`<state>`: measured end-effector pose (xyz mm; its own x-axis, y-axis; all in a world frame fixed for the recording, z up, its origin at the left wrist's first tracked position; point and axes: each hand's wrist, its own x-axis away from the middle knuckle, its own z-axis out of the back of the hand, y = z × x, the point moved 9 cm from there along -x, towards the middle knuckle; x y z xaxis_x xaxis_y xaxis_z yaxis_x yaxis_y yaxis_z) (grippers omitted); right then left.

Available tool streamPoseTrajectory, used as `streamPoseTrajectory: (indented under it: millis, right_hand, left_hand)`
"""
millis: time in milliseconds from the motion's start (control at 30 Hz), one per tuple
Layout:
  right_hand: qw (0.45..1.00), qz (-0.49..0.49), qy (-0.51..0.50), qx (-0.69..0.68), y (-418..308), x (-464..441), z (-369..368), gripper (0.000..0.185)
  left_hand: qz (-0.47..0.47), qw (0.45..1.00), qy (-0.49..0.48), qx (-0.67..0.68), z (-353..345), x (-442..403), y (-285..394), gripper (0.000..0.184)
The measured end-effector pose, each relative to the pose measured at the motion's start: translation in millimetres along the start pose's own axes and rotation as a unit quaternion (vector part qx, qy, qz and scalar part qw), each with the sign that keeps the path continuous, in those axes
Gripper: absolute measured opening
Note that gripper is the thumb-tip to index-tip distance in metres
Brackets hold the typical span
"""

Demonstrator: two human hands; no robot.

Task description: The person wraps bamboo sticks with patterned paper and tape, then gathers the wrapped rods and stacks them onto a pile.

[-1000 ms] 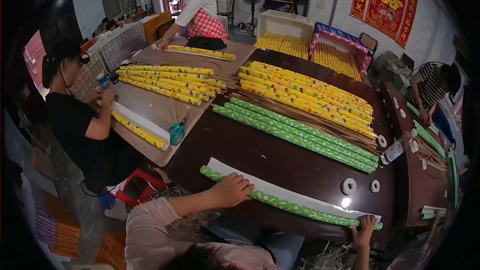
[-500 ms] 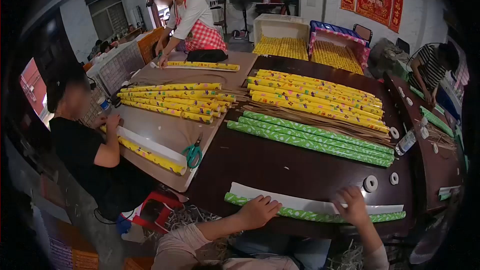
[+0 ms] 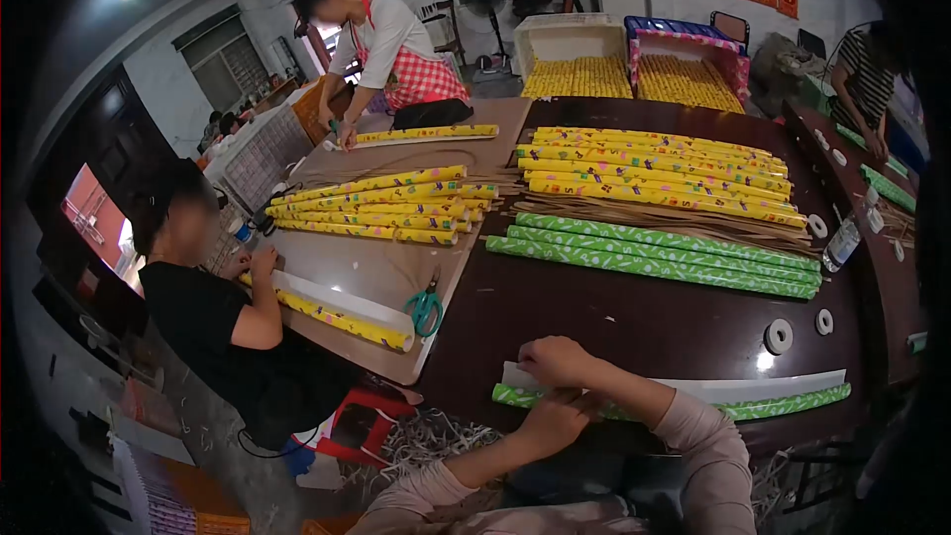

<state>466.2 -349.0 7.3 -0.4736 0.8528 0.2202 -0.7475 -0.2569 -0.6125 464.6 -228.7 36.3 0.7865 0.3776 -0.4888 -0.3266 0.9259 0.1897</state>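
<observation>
A green patterned paper roll [image 3: 753, 408], its white underside [image 3: 758, 386] partly unrolled, lies along the near table edge. My left hand [image 3: 552, 426] is closed on the roll near its left end; some of its fingers are hidden behind my right wrist. Crossing above it, my right hand [image 3: 560, 362] has curled fingers at the upper left corner of the white sheet. Whatever sits between those fingertips is too small to make out. Two white tape rolls [image 3: 779, 336] lie beyond the right end of the paper.
Finished green rolls [image 3: 654, 260] and a pile of yellow rolls [image 3: 659, 173] lie farther back. Teal scissors [image 3: 426, 309] rest on the left board. A plastic bottle [image 3: 841, 243] stands at right. One person [image 3: 213, 282] works at left, another [image 3: 396, 59] behind.
My right hand has moved left along the sheet to its left end, crossing over my left hand. My left hand stays near the same spot on the roll. The view has shifted.
</observation>
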Motion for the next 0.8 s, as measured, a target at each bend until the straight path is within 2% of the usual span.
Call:
streamPoseTrajectory:
  millis: [33,100,233,333,400,533,633,700,767,800]
  right_hand:
    - [1.000,0.003,-0.001,-0.002,5.5,-5.2,-5.5,0.029]
    - [0.988,0.141,0.064,-0.018,-3.4,-11.8,-3.9,0.026]
    - [0.992,0.103,0.019,-0.069,12.7,-17.1,-4.8,0.025]
    - [0.981,0.122,0.026,-0.149,3.2,-11.4,0.2,0.021]
    - [0.969,0.130,0.076,-0.197,-4.5,-2.6,11.6,0.017]
    - [0.964,0.120,0.085,-0.223,-0.4,-1.8,8.5,0.014]
    - [0.971,0.136,0.086,-0.179,0.0,-1.0,4.4,0.014]
    - [0.968,0.134,0.080,-0.196,1.8,-2.9,2.1,0.014]
    - [0.965,0.114,0.068,-0.227,2.6,-4.2,1.5,0.014]
    - [0.961,0.095,0.054,-0.252,4.8,-5.4,-0.2,0.014]
  left_hand:
    - [0.002,1.000,-0.002,-0.002,-2.6,0.6,-0.8,0.029]
    - [0.029,0.999,-0.021,0.025,-11.3,3.4,-6.4,0.026]
    - [0.015,0.998,-0.061,-0.018,-16.7,4.8,-5.7,0.023]
    - [0.019,0.999,-0.031,0.004,-9.7,2.3,-5.7,0.025]
    - [0.014,1.000,0.009,0.022,-0.5,1.0,-6.0,0.027]
    - [0.017,0.997,0.020,0.066,2.0,11.6,-16.5,0.028]
    - [0.054,0.994,0.063,0.065,24.4,32.8,-38.6,0.023]
    - [0.206,0.971,0.117,-0.035,49.5,57.1,-76.4,0.020]
    - [0.381,0.914,0.137,0.005,60.2,79.9,-107.2,0.029]
    - [0.412,0.899,0.148,0.028,60.7,84.6,-114.7,0.041]
